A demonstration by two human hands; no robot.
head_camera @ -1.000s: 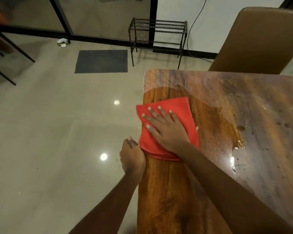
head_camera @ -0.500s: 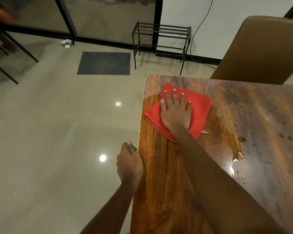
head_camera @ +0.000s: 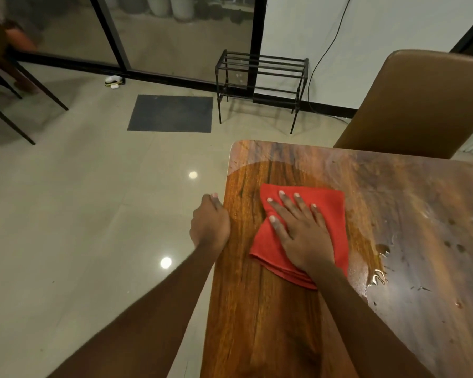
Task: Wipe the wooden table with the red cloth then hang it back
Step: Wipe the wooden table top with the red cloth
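The right hand [head_camera: 302, 237] lay flat on the folded red cloth [head_camera: 327, 211], fingers spread and pressing, gripping nothing. The cloth sat near the left end of the wooden table [head_camera: 271, 323], beside the wet patch [head_camera: 380, 271] farther right. The left hand [head_camera: 210, 223] was curled closed over the table's edge. The cloth appeared soft, light and probably damp; it would likely slide easily on the glossy top, and could best be pinched at a corner for hanging.

A home dining room: wooden table [head_camera: 284, 309], padded chair [head_camera: 421, 105], tiled floor [head_camera: 79, 214], shoe rack [head_camera: 260, 77] by glass doors [head_camera: 175, 34]
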